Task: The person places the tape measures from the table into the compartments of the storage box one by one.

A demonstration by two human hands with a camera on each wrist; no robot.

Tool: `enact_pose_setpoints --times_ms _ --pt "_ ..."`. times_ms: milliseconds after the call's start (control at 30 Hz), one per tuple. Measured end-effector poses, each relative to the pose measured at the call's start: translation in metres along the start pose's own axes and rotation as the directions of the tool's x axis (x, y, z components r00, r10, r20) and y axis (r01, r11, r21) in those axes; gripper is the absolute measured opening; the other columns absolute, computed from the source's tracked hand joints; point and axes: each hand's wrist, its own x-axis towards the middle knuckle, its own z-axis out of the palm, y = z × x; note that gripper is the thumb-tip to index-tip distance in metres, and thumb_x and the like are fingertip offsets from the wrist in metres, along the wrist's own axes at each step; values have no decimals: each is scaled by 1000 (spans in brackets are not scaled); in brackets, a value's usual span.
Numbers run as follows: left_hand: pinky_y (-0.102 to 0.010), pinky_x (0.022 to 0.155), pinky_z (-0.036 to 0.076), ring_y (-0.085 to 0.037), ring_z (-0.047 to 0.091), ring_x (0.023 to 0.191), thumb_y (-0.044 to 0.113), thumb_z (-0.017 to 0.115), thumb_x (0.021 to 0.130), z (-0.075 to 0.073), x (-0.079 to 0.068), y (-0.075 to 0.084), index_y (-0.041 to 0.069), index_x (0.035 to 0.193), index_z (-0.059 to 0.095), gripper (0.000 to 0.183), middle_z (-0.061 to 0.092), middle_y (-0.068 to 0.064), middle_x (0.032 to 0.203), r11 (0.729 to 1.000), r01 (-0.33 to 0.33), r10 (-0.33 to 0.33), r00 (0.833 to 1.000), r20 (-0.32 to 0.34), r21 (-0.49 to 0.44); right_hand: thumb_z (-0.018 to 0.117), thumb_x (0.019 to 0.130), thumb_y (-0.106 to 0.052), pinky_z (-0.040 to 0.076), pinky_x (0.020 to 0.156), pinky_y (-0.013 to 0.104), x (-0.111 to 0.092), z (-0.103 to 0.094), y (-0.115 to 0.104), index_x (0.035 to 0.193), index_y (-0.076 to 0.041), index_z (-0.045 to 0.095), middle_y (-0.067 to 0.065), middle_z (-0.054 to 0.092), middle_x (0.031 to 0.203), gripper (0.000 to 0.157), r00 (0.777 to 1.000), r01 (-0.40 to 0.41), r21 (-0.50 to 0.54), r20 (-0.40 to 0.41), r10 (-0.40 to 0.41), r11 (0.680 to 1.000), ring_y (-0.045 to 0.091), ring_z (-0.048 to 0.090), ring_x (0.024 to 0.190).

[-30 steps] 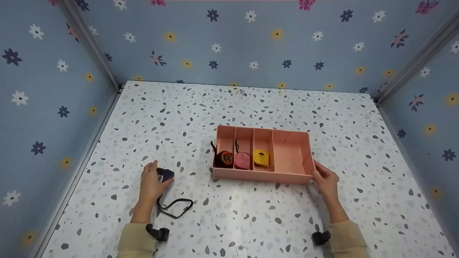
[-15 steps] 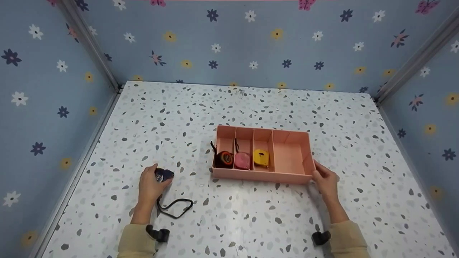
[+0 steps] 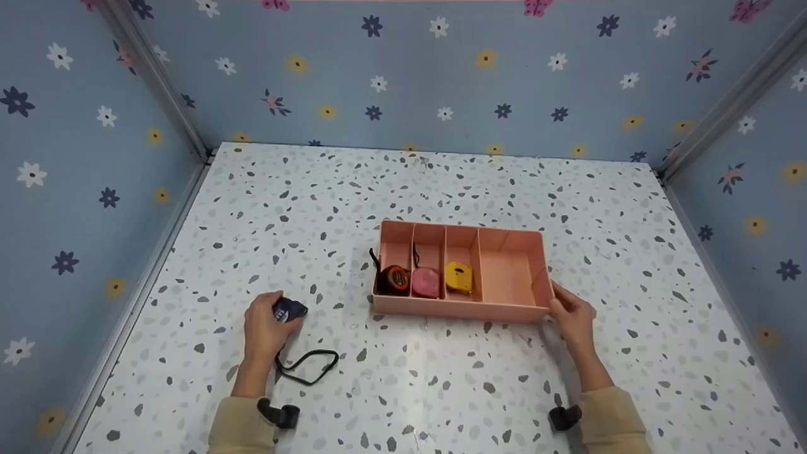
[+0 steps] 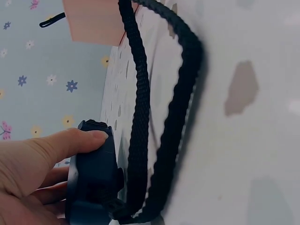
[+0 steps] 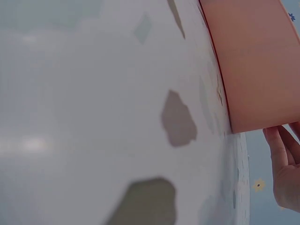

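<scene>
At the left of the table, my left hand [image 3: 263, 328] grips a dark blue tape measure [image 3: 289, 309], thumb on one side and fingers on the other. Its black wrist strap [image 3: 307, 366] lies looped on the tabletop and fills much of the left wrist view. My right hand [image 3: 574, 320] touches the outside of the right end of a pink divided box [image 3: 460, 309], fingers fairly straight. Inside the box, from the left, sit a black and orange tape measure [image 3: 395, 279], a pink tape measure [image 3: 426, 282] and a yellow tape measure [image 3: 459, 277], each in its own compartment.
A wide compartment [image 3: 506, 277] forms the right end of the box. The speckled white table [image 3: 410, 384] is bounded by flowered blue panels [image 3: 410, 75] at the back and both sides. Black wrist straps sit at both sleeves.
My left hand has drawn slightly back toward me, and the dark blue tape measure has turned a little in its grip. My right hand and the box have stayed in place.
</scene>
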Motion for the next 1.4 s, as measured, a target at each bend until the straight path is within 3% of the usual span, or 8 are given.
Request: enact_pose_setpoints --times_ms 67,367,500,633,833,1000,1267,1400 --pt "-47 92 33 -40 44 107 3 75 64 1 0 1 -13 115 50 59 49 -29 113 1000 2 -2 1000 -2 -3 54 85 -13 49 65 18 -1 1 -5 121 -1 53 16 58 113 38 1000 15 38 8 -15 999 9 59 83" --pt "-47 92 33 -40 44 106 2 76 63 2 -1 6 -12 115 52 58 49 -28 114 1000 -13 13 1000 -23 -22 52 85 -11 49 65 18 -6 3 -20 121 1 53 16 57 113 38 1000 -30 -28 -10 30 999 9 58 82" --pt "-47 92 33 -40 44 107 -1 76 62 1 0 13 -13 114 52 58 49 -28 114 999 -36 36 999 -33 -22 54 85 -11 49 65 18 -7 2 -18 121 0 53 13 59 110 38 1000 -9 27 -4 9 1000 10 58 82" --pt "-46 93 33 -40 44 108 -3 76 61 0 0 21 -13 114 53 58 49 -28 115 998 -57 56 998 -40 -27 54 85 -10 49 66 19 -6 1 -16 121 1 53 9 60 109 38 1000 0 79 19 -2 997 12 58 86" --pt "-46 91 35 -39 46 106 -3 75 61 -2 -2 37 -12 113 54 57 50 -27 113 994 -101 99 994 -49 -33 52 86 -9 49 67 19 -6 3 -21 123 -1 51 17 55 116 38 998 -62 2 5 62 998 13 57 86" --pt "-47 91 34 -38 45 107 -2 75 63 -2 -4 51 -10 114 54 56 50 -26 115 990 -127 124 991 -53 -56 51 86 -12 49 69 17 -7 3 -25 126 -2 49 15 54 119 41 994 -113 -41 3 113 993 11 57 86" --pt "-48 89 35 -36 48 105 -3 76 60 1 -5 74 -9 114 55 58 52 -24 113 975 -201 193 977 -89 -93 52 85 -10 49 68 18 -5 2 -19 124 0 50 19 53 118 40 997 -72 8 0 72 997 11 57 85" --pt "-46 87 39 -35 49 104 -3 77 59 3 -5 83 -9 112 56 57 52 -23 113 968 -236 226 968 -108 -91 55 85 -18 49 68 17 -2 -1 -8 124 -6 52 11 56 117 40 998 -58 37 19 57 998 9 57 85"
